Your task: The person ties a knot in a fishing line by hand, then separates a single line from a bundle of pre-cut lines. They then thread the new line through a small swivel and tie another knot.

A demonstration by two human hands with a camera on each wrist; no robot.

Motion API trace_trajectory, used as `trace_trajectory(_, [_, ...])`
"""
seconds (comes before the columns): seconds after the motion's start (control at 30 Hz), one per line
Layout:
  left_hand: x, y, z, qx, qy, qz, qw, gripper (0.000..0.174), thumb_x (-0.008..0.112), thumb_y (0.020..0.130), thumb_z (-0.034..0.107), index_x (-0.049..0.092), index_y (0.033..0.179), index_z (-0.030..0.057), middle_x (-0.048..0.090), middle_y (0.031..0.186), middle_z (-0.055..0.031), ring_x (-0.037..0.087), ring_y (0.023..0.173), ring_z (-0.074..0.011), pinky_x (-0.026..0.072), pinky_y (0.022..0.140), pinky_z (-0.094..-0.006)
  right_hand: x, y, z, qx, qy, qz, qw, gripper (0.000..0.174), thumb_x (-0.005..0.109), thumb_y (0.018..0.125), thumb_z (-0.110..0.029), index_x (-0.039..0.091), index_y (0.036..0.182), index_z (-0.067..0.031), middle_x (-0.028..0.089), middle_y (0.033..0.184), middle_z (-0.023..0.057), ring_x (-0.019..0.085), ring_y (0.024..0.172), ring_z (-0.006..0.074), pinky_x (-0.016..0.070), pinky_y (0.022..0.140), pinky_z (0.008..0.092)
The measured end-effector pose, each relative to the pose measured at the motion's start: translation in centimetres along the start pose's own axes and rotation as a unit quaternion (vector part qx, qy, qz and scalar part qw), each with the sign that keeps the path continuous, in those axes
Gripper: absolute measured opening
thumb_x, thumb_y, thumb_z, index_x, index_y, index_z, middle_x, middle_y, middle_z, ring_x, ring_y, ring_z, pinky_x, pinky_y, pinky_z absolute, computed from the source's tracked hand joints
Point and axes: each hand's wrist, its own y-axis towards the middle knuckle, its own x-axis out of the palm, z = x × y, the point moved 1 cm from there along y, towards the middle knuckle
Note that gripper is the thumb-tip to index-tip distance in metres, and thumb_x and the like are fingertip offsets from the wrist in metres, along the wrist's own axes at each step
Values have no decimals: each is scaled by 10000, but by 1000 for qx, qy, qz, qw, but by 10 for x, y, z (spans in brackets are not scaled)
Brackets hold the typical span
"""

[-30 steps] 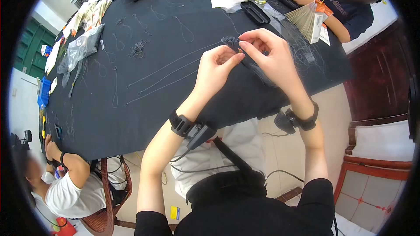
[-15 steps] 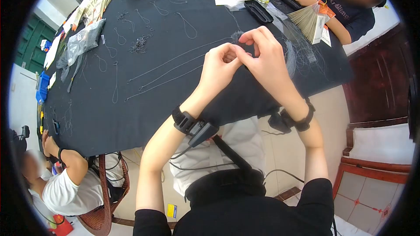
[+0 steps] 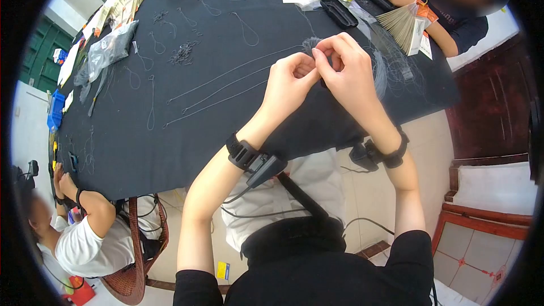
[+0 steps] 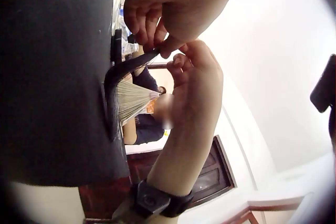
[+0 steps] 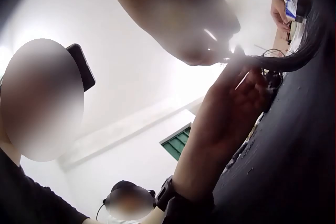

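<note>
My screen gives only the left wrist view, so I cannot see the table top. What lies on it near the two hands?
Observer: Three long thin cords lie stretched on the black cloth, left of the left hand.
Operator: I see it and the right hand pinch a dark bundle. Farther left?
Observer: A small tangle of dark loops, then a clear plastic bag.
Operator: Other people?
Observer: A person in a white shirt sits at the near left corner.

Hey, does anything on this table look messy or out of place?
Nothing spilled or damaged. One tangled clump of cords lies on the black tablecloth, beside the straight-laid cords. Both the left hand and right hand pinch a dark cord bundle.
</note>
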Motion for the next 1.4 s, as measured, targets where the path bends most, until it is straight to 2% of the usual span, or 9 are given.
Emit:
trace_trajectory(0.07, [1,0,-1,7,9,17,1000,161,633,785,110,609,764,-48,637,662,-85,597,623,-95,468,574,-232,0,1,1,1,12,4,1000,75,605,746,-42,571,783,14,531,728,84,488,531,158,398,482,276])
trace_trajectory(0.17, [-1,-1,2,-6,28,-8,1000,137,606,812,101,583,806,-33,600,703,-4,517,640,-29,411,575,-188,0,1,1,5,20,12,1000,99,619,748,-63,573,790,15,529,723,72,467,517,140,392,483,268])
trace_trajectory(0.37, [0,-2,7,1,13,6,1000,143,617,805,104,570,757,-21,560,658,19,478,604,-19,388,542,-189,6,4,2,0,19,35,999,136,643,744,-97,593,816,7,529,713,60,449,501,124,387,484,263])
trace_trajectory(0.47, [0,-1,4,-3,20,5,1000,139,643,773,92,604,754,-40,636,659,-80,594,622,-91,471,586,-233,8,5,7,13,30,35,999,122,642,744,-99,606,806,0,532,706,58,450,500,121,382,484,257])
trace_trajectory(0.77, [0,-1,8,-7,42,7,999,161,670,762,110,602,723,-30,614,610,-60,549,562,-73,434,524,-224,5,5,10,56,102,48,992,98,619,766,-85,619,776,13,563,677,51,483,531,92,370,485,230])
trace_trajectory(0.87, [-2,0,9,-23,36,-9,999,152,648,781,124,599,744,-15,582,633,2,504,588,-35,400,537,-189,3,6,11,49,108,57,991,89,616,769,-74,617,775,15,562,674,46,487,539,86,372,488,226])
trace_trajectory(1.1, [-2,-1,5,-27,56,-6,998,186,675,774,161,603,729,-4,573,609,7,495,568,-34,389,516,-190,-1,12,11,16,101,80,991,87,611,782,-70,613,789,17,552,659,37,486,545,81,376,493,221])
trace_trajectory(1.3, [-3,-1,8,-28,60,0,998,195,680,771,170,605,719,-2,583,613,2,499,565,-38,391,514,-193,1,14,18,89,158,68,981,101,591,802,-89,622,823,5,542,671,29,478,551,72,378,499,214])
trace_trajectory(1.4, [-3,-1,3,-16,55,2,998,192,676,771,168,609,729,-6,592,619,-5,508,571,-41,398,521,-194,6,9,22,52,145,62,986,106,594,797,-97,628,835,-5,545,695,31,472,553,71,374,498,214])
